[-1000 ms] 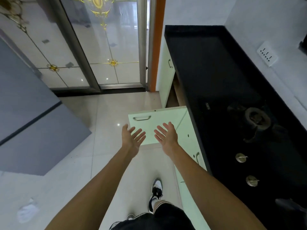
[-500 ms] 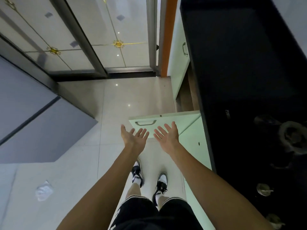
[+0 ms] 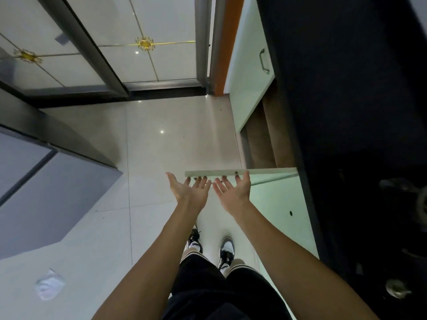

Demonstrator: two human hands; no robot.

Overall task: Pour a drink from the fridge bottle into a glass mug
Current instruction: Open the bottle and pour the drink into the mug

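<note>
**A:** Both hands are held out palm-up. The left hand (image 3: pixel 189 192) and the right hand (image 3: pixel 233 192) are side by side, just apart.

**B:** And the fingers?

**A:** On both they are spread wide and nearly straight, and nothing is held. The fingertips are seen against the edge of the pale green cabinet door (image 3: pixel 217 173), which stands open below the black countertop (image 3: pixel 346 88). Whether they touch it cannot be told.

**B:** The drink?

**A:** The grey fridge (image 3: pixel 46 199) is seen at the floor's (image 3: pixel 173 125) left edge, with a dark seam across its front. Where the bottle and the mug are cannot be told.

**B:** What else is picked out?

**A:** A burner (image 3: pixel 422 204) and a knob (image 3: pixel 396 291) are made out dimly at the countertop's right edge. A crumpled white scrap (image 3: pixel 49 285) lies near the floor's near left corner. Black-and-white shoes (image 3: pixel 227 248) are seen below the hands.
</note>
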